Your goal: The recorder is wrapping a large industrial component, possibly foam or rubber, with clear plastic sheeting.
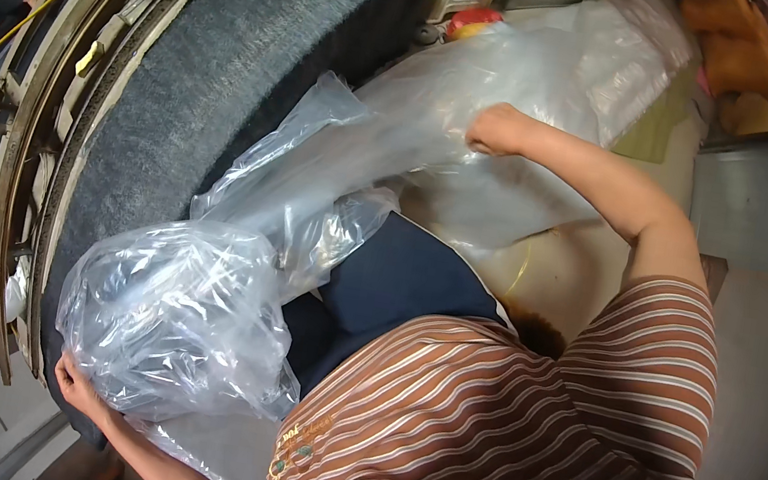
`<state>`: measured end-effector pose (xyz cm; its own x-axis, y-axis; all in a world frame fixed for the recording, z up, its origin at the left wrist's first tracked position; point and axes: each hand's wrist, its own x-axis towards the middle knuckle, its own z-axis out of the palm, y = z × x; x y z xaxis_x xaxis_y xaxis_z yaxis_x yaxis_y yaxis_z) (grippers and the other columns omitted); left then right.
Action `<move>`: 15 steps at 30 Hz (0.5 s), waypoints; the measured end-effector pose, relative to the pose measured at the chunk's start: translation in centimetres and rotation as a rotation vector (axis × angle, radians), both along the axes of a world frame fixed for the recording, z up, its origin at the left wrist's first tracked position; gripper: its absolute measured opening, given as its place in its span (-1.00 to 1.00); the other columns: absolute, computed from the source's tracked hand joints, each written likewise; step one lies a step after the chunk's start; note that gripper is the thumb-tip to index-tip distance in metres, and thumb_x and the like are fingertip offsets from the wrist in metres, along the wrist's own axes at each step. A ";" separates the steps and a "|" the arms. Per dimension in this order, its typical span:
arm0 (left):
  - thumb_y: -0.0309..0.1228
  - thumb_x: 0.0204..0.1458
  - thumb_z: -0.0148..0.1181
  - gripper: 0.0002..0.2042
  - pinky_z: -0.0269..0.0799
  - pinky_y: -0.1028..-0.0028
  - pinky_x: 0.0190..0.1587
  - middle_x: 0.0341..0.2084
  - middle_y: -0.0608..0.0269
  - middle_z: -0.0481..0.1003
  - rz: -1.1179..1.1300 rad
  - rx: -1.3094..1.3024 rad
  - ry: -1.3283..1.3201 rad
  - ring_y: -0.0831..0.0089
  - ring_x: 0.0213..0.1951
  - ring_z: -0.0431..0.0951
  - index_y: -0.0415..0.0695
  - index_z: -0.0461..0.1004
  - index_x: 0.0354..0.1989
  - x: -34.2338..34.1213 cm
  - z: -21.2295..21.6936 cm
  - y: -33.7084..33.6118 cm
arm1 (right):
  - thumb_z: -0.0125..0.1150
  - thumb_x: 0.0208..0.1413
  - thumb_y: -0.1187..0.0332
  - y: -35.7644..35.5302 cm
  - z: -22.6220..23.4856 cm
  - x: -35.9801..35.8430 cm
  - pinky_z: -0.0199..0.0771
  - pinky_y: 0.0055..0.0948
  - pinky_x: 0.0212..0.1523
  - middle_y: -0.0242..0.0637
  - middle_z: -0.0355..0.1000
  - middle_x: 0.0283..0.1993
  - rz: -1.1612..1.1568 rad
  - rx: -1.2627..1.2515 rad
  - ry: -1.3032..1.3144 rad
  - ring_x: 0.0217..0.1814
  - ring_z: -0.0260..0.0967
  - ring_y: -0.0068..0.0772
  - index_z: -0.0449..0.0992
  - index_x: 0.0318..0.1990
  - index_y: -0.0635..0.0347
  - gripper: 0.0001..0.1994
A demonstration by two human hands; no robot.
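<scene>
A large clear plastic bag lies crumpled across my lap and runs up toward the far right. My left hand grips its bunched lower end at the bottom left, beside the edge of a grey felt-covered surface. My right hand is stretched out ahead and closed on the plastic near the bag's upper part. A dark navy cloth item lies under the bag on my lap. My brown striped shirt fills the lower right.
A curved wooden frame with slats borders the grey surface on the left. More clear plastic sheeting lies at the far top. Orange cushions sit at the top right, a red-and-yellow object near the top centre, a grey box on the right.
</scene>
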<state>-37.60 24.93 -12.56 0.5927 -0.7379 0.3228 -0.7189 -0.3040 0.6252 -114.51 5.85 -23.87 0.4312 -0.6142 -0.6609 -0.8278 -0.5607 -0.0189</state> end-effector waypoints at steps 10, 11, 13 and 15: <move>-0.22 0.13 0.05 -0.70 0.28 0.52 -0.20 -0.44 0.29 0.45 0.121 0.086 -0.198 0.51 -0.36 0.34 -0.28 0.47 -0.31 4.4 -1.0 1.3 | -0.04 0.13 0.25 -8.0 15.3 -5.6 0.34 -0.29 -0.44 -0.25 0.38 -0.48 -0.583 -1.151 -0.844 -0.46 0.31 -0.27 0.41 -0.26 0.15 -0.81; -0.22 0.13 0.05 -0.70 0.28 0.52 -0.20 -0.43 0.27 0.47 0.135 0.080 -0.245 0.50 -0.36 0.36 -0.27 0.47 -0.30 4.5 -0.6 1.1 | -0.04 0.13 0.34 -11.1 19.5 -4.0 0.30 -0.53 -0.40 -0.41 0.31 -0.46 -0.754 -1.097 -1.258 -0.44 0.23 -0.60 0.37 -0.25 0.17 -0.87; -0.23 0.13 0.04 -0.70 0.29 0.51 -0.19 -0.42 0.26 0.48 0.090 0.068 -0.283 0.49 -0.35 0.37 -0.28 0.48 -0.28 5.6 -1.4 0.8 | -0.05 0.17 0.33 -15.6 26.4 -1.5 0.29 -0.55 -0.41 -0.36 0.32 -0.38 -0.359 -1.139 -1.637 -0.41 0.24 -0.61 0.35 -0.30 0.16 -0.88; -0.27 0.12 0.05 -0.73 0.27 0.53 -0.23 -0.46 0.30 0.45 0.121 0.057 -0.141 0.55 -0.38 0.33 -0.28 0.48 -0.31 5.0 -1.3 1.4 | -0.05 0.17 0.31 -16.4 26.8 5.0 0.31 -0.50 -0.37 -0.32 0.34 -0.36 -0.353 -1.099 -1.624 -0.37 0.27 -0.56 0.36 -0.29 0.16 -0.86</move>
